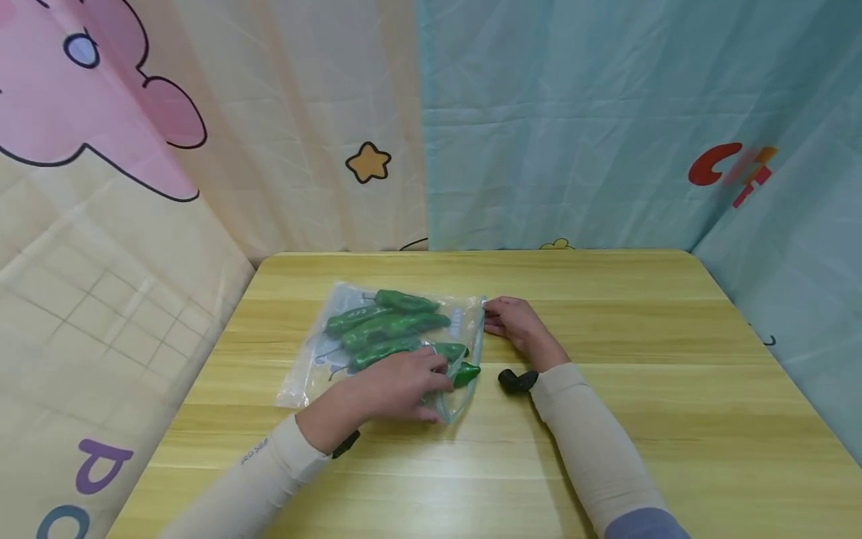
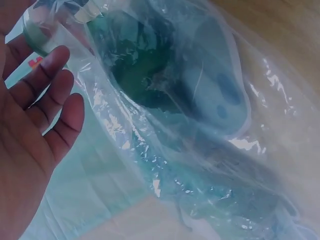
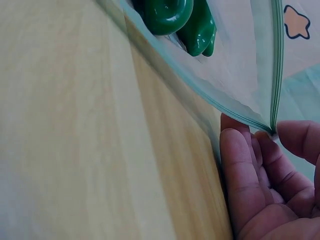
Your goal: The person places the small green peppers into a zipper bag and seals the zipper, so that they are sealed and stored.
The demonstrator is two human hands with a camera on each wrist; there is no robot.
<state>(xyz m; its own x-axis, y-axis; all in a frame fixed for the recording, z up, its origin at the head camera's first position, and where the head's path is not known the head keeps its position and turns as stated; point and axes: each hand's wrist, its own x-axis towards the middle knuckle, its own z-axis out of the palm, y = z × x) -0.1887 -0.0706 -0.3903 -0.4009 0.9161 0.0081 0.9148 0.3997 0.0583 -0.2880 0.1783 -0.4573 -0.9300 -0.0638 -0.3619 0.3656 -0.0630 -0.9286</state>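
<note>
A clear zip bag (image 1: pixel 310 374) lies flat on the table with several green peppers (image 1: pixel 393 327) inside. Its mouth, edged by a green zip strip (image 3: pixel 276 65), faces right and gapes at the near end. My right hand (image 1: pixel 515 322) pinches the far corner of that mouth between thumb and fingers. Over the near part of the bag lies my left hand (image 1: pixel 404 382), its thumb apart from the loosely bent fingers, by the near corner of the mouth. In the left wrist view, fingers (image 2: pixel 42 80) stand beside the crinkled film; whatever the thumb touches is unclear.
The bag rests on a wood-grain table (image 1: pixel 606 299), walled by printed curtains (image 1: pixel 572 135) at the back and both sides. Dark wrist-worn devices (image 1: pixel 517 380) sit at both cuffs, close to the tabletop.
</note>
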